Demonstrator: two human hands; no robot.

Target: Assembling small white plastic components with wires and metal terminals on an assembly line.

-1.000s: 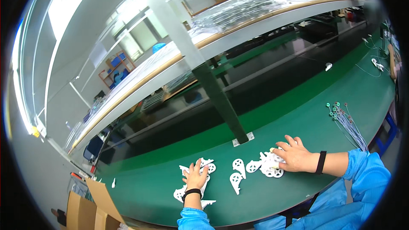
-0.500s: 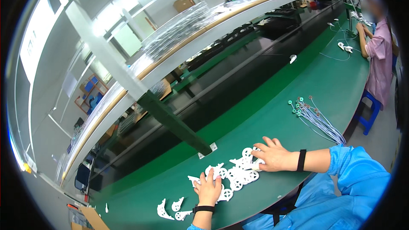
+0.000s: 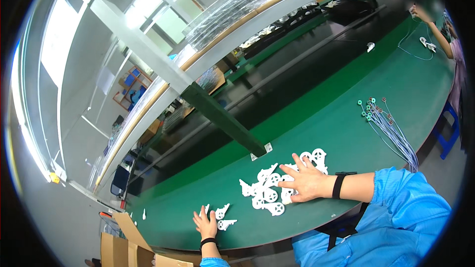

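Right hand [image 3: 307, 184], fingers spread, is pressing flat on the white plastic parts [image 3: 267, 195]; left hand [image 3: 205, 223], open, is nearing 2 strays [image 3: 222, 217]. Sweeping risks pushing parts off the green bench [image 3: 346, 133].

A single view: a wide fisheye camera worn on the person's head looks down and forward over the green table [image 3: 346, 133], which bends across the lower and right part of the frame. The person's own forearms enter from the lower edge, so the near table edge lies close. The shelf frame [image 3: 148, 54] curves through the upper left; the far end of the table reaches the upper right.
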